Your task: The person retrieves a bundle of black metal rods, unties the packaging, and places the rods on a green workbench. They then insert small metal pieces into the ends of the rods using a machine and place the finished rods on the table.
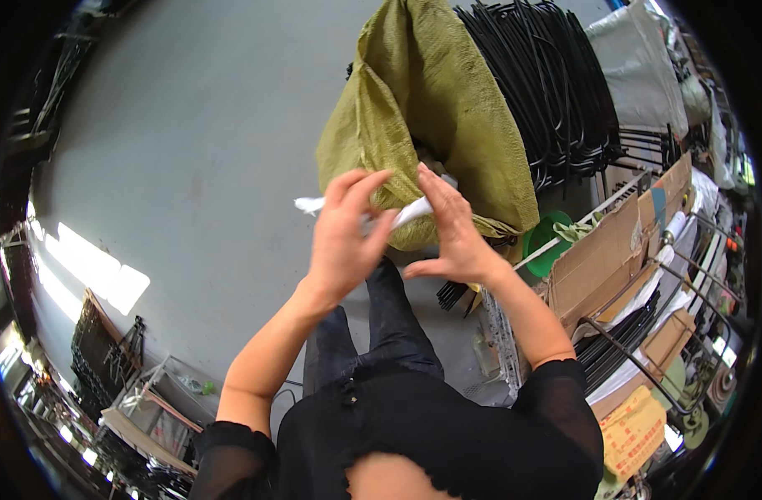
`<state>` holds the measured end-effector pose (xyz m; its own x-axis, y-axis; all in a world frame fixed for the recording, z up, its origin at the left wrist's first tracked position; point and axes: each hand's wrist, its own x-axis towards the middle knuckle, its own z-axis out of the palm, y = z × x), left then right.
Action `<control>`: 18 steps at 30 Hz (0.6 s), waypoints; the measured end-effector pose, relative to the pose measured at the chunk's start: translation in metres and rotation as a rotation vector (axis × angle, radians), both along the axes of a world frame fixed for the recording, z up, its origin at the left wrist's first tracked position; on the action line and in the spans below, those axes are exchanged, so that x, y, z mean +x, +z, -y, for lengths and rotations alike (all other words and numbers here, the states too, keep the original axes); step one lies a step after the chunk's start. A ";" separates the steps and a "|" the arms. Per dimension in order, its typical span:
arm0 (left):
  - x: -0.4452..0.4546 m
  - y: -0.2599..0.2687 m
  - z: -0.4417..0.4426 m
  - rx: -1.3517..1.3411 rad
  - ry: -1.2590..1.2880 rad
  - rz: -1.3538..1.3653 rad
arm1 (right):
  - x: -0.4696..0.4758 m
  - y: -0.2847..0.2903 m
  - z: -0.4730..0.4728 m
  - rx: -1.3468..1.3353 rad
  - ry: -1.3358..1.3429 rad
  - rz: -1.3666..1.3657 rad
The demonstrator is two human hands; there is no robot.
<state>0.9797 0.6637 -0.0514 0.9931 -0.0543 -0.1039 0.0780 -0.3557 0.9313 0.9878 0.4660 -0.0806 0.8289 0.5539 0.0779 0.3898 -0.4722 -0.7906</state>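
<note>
A twisted white strip point(413, 211), cloth or thin plastic, stretches between my two hands above a woven sack. My left hand point(349, 234) curls around it, and a frayed end sticks out on the left. The strip runs up to the fingers of my right hand point(454, 228), which are held fairly straight with the thumb spread away; whether they pinch it is hidden. Both hands are slightly blurred. Right behind them the large yellow-green woven sack point(481, 119) gapes, with something greyish partly visible inside its dark opening.
Bent black metal tubes point(537, 81) are stacked behind the sack. On the right, a rack carries cardboard point(593, 262), black rods point(618, 347) and a yellow paper with writing point(634, 431). A green basin point(546, 244) sits beside the sack. Grey floor point(199, 144) extends to the left.
</note>
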 end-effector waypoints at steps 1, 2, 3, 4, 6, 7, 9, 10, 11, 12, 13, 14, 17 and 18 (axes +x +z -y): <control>0.012 0.014 0.015 -0.057 -0.069 0.263 | -0.002 0.005 -0.013 0.058 0.001 0.092; 0.025 0.024 0.027 -0.065 -0.234 0.526 | -0.001 -0.013 -0.022 0.345 -0.079 0.010; 0.043 0.041 0.041 -0.124 -0.446 0.636 | 0.002 -0.011 -0.031 0.227 -0.242 0.043; 0.052 0.046 0.052 0.034 -0.650 0.704 | 0.004 -0.014 -0.045 0.133 -0.369 0.052; 0.053 0.043 0.071 0.139 -0.508 0.821 | 0.031 -0.028 -0.027 -0.276 -0.238 0.168; 0.052 0.045 0.074 0.212 -0.487 0.812 | 0.049 -0.033 -0.010 -0.490 -0.190 0.232; 0.024 0.035 0.061 0.269 -0.437 0.675 | 0.073 -0.045 0.025 -0.907 -0.077 0.362; 0.003 0.018 0.050 0.278 -0.411 0.612 | 0.080 -0.051 0.035 -1.103 -0.015 0.438; -0.022 0.003 0.030 0.265 -0.385 0.498 | 0.067 -0.050 0.046 -0.866 0.175 0.397; -0.055 -0.012 0.006 0.323 -0.382 0.353 | 0.059 -0.047 0.041 -0.898 0.247 -0.049; -0.095 -0.030 -0.021 0.372 -0.355 0.186 | 0.057 -0.036 0.026 -0.764 0.203 -0.269; -0.139 -0.043 -0.049 0.406 -0.272 0.051 | 0.049 -0.021 0.009 -0.767 0.026 -0.104; -0.292 -0.064 -0.113 0.628 0.026 -0.346 | 0.053 -0.032 -0.009 -0.548 -0.006 0.354; -0.339 -0.065 -0.130 0.662 0.086 -0.477 | 0.057 -0.058 0.002 -0.738 0.027 0.444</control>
